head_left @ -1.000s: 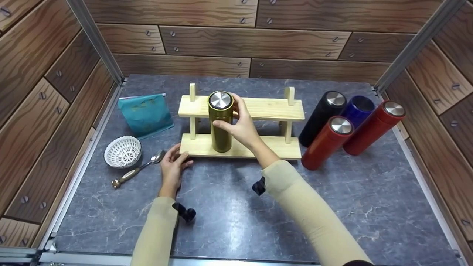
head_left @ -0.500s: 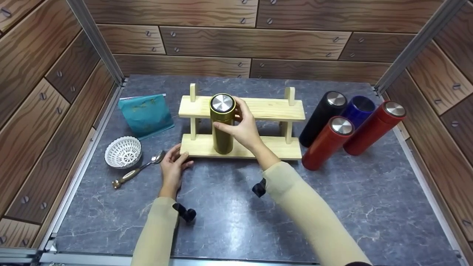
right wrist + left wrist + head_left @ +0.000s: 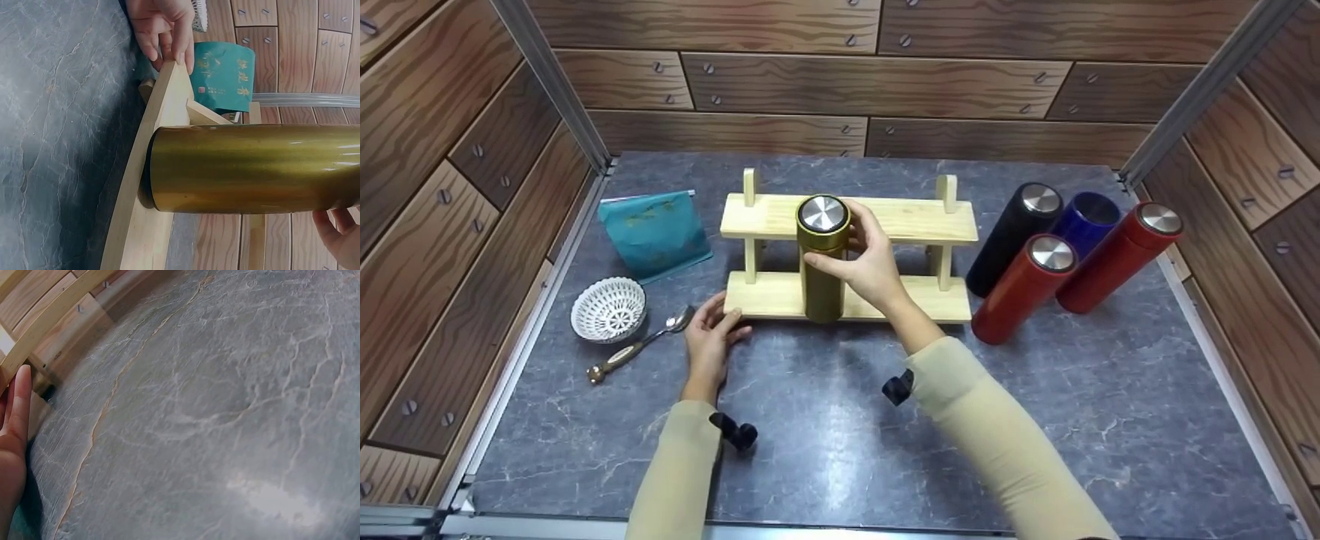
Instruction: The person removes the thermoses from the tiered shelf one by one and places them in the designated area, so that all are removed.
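Observation:
A gold thermos flask (image 3: 823, 285) with a steel-topped lid stands upright at the front of the lower board of a two-tier wooden rack (image 3: 765, 292). My right hand (image 3: 874, 262) grips its upper part from the right, thumb in front. The right wrist view shows the base of the flask close to the board's front edge; whether it touches the wood I cannot tell. My left hand (image 3: 711, 337) pinches the left end of the lower board between thumb and fingers, also visible in the right wrist view. The left wrist view catches only part of that hand (image 3: 14, 422).
Right of the rack stand a black flask (image 3: 1005, 240), a blue lidless one (image 3: 1084, 225) and two red flasks (image 3: 1020, 292). To the left are a teal pouch (image 3: 656, 236), a white openwork bowl (image 3: 610, 309) and a spoon (image 3: 641, 345). Wood-patterned walls enclose the table.
My right hand has moved the gold flask rightward and a little toward me along the lower board. My left hand has stayed at the board's left end.

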Motion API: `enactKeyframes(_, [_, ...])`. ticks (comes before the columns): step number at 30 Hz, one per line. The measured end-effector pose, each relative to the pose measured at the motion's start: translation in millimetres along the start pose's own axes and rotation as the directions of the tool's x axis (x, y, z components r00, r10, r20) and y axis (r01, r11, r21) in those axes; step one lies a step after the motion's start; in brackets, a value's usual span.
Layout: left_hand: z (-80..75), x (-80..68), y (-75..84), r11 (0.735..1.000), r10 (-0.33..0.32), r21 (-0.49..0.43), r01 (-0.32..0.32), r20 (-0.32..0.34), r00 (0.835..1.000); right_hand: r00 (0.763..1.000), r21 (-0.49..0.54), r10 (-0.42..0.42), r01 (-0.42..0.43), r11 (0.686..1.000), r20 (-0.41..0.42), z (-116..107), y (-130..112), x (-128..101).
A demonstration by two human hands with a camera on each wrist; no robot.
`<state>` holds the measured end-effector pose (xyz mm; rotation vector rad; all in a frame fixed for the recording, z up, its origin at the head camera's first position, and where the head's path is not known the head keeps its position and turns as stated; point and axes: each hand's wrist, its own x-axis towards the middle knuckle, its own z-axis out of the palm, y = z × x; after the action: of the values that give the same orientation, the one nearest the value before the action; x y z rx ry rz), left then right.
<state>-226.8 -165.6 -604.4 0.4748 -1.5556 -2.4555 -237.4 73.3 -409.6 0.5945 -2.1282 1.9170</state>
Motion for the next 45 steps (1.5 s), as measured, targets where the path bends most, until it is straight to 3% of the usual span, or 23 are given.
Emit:
enactKeyframes(30, [0.2, -0.9, 1.2, 0.999, 0.010, -0.048, -0.008, 0.023, 1.000, 0.995, -0.006, -0.057, 0.056, 0.998, -0.086, -40.8, -10.7, -34.2])
enactKeyframes(45, [-1.0, -1.2, 0.7, 1.000, 0.006, -0.002, -0.006, 0.006, 1.000, 0.986, 0.037, -0.084, 0.090, 0.995, -0.144, -59.5, -8.9, -51.9])
